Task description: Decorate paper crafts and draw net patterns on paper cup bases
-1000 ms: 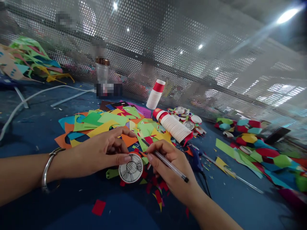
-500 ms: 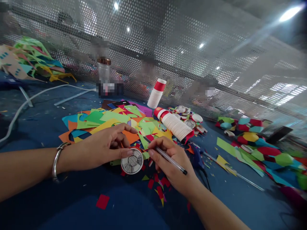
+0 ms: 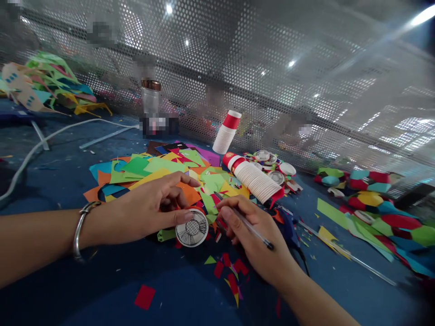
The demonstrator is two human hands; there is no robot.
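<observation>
My left hand (image 3: 149, 206), with a silver bangle at the wrist, grips the upper left edge of a cut-off paper cup bottom (image 3: 192, 227). Its thumb lies on the white face and the other fingers curl behind, partly hidden. Black ink on that round face makes a cross-hatched centre with lines spreading outward. My right hand (image 3: 254, 231) is closed around a clear pen (image 3: 253, 231) with a black end cap. The pen tip points up and left, apart from the cup bottom.
Coloured paper scraps (image 3: 159, 165) are heaped behind my hands. One paper cup stack (image 3: 227, 132) stands tilted; another stack (image 3: 256, 179) lies beside drawn cup bottoms (image 3: 275, 176). A blue glue gun (image 3: 288, 231) is right of my hand. Patchwork paper pieces (image 3: 390, 222) lie far right, before a perforated metal screen (image 3: 190, 86).
My right hand and the pen have moved slightly right, away from the cup bottom. My left hand keeps its grip. The whole view has shifted a little.
</observation>
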